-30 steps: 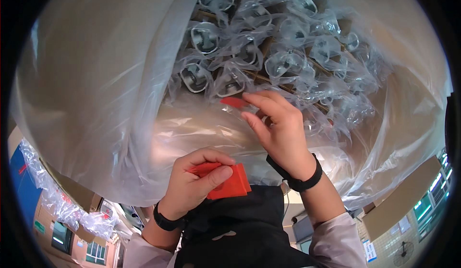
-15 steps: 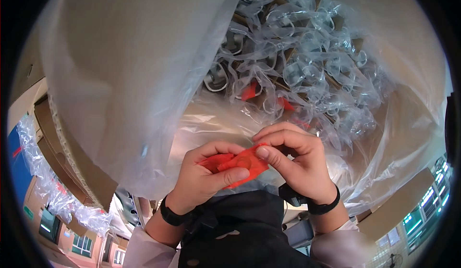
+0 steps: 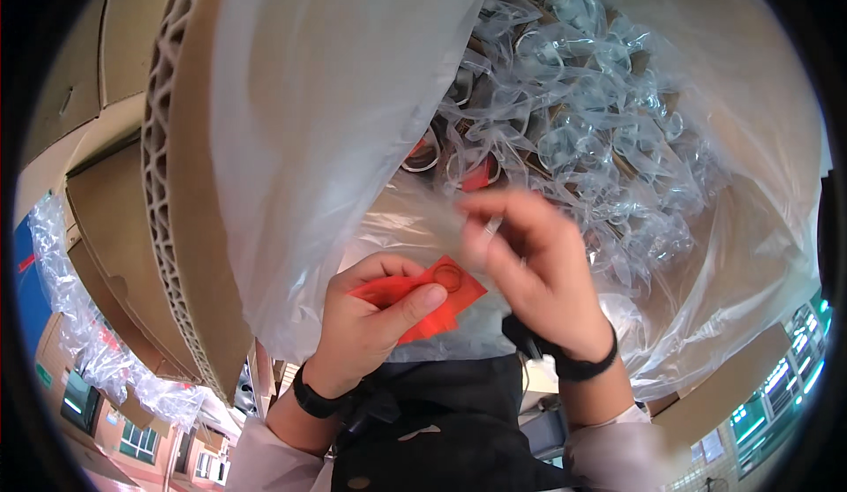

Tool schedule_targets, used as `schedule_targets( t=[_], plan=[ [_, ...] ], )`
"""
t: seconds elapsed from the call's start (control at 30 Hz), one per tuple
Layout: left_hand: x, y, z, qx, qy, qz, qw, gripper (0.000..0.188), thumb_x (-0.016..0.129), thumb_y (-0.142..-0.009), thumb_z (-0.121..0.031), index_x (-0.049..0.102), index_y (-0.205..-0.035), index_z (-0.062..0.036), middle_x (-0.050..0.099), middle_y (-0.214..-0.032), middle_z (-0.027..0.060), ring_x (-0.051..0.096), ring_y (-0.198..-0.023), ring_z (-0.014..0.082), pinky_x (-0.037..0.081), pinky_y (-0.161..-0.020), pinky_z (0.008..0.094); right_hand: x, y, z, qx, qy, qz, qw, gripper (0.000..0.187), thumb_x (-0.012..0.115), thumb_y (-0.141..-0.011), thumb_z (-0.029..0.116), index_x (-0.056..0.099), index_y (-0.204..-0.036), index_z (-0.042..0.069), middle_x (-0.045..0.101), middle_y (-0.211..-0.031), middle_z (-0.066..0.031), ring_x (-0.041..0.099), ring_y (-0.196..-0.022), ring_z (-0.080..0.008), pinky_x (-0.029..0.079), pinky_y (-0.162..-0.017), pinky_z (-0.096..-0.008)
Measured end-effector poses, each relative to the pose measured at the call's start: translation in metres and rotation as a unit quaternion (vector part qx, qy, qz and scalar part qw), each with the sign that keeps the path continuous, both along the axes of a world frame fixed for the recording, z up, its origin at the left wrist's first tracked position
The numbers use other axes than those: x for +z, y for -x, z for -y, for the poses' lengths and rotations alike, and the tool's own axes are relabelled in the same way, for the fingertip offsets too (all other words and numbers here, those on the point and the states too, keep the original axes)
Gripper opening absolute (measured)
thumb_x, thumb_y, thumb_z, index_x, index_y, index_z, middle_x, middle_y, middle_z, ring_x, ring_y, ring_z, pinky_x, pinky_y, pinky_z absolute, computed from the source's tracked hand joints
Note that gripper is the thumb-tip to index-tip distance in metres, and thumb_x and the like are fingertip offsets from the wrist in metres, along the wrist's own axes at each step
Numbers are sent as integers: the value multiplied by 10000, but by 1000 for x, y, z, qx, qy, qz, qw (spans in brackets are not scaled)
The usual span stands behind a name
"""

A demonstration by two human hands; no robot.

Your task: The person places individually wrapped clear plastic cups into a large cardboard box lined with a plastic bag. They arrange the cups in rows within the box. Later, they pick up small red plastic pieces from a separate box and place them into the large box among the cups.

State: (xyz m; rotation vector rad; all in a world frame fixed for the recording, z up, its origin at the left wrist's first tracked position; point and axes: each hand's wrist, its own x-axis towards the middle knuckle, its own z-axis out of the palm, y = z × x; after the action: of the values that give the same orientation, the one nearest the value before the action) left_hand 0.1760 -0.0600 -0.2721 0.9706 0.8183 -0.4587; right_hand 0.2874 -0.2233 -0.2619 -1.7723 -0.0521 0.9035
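My left hand (image 3: pixel 375 320) pinches a few thin red plastic packets (image 3: pixel 454 285) between thumb and fingers; a round ring outline shows through the top one. Just right of them and a little higher, my right hand (image 3: pixel 538 258) is raised over the near side of a film-lined carton, its fingers blurred and drawn together. A small pale glint shows between its thumb and fingers, too smeared to name. Beyond it, several clear plastic bags (image 3: pixel 573 130) with round-rimmed items fill the carton. A red piece (image 3: pixel 477 174) lies inside one rimmed item.
Translucent film (image 3: pixel 326 121) drapes over the carton's left wall, whose corrugated edge (image 3: pixel 159 165) stands close on the left. More film (image 3: pixel 750 245) covers the right side. Farther left are other cardboard boxes (image 3: pixel 123 236) and a strip of clear bags (image 3: pixel 84 315).
My right hand has let go of the red packets and moved up and away toward the bags. My left hand keeps hold of the packets. The view has shifted, showing more of the carton's left edge.
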Motion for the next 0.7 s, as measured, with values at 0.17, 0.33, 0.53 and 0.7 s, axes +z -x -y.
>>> schedule_targets(
  t=[0.17,0.33,0.53,0.7],
  plan=[
    [2,-9,5,2,5,71,997,169,750,-846,-79,636,-948,-7,673,-854,32,622,-778,82,497,-702,211,9,-10,18,43,-102,24,994,166,741,-837,83,704,-990,31,632,-843,-8,534,-656,-60,416,-553,-219],
    [2,-15,9,13,0,65,998,191,746,-848,-77,631,-986,-15,674,-894,36,627,-814,96,504,-734,226,-27,-48,-6,-162,-2,257,953,119,709,-851,40,684,-956,-10,662,-860,-50,584,-649,-87,461,-559,-230],
    [10,-26,13,24,51,49,997,313,725,-860,-89,564,-1118,-14,646,-946,85,620,-851,161,515,-740,296,-35,-39,-4,-116,110,285,945,236,690,-864,73,667,-1087,-1,661,-894,-44,513,-626,-52,420,-554,-217],
    [12,-35,24,19,72,55,996,272,722,-865,-70,616,-1109,-10,673,-945,42,622,-837,95,507,-753,237,17,-7,29,-74,-54,-107,990,331,784,-816,141,626,-1068,-3,589,-864,4,480,-667,-16,396,-574,-171]
  ],
)
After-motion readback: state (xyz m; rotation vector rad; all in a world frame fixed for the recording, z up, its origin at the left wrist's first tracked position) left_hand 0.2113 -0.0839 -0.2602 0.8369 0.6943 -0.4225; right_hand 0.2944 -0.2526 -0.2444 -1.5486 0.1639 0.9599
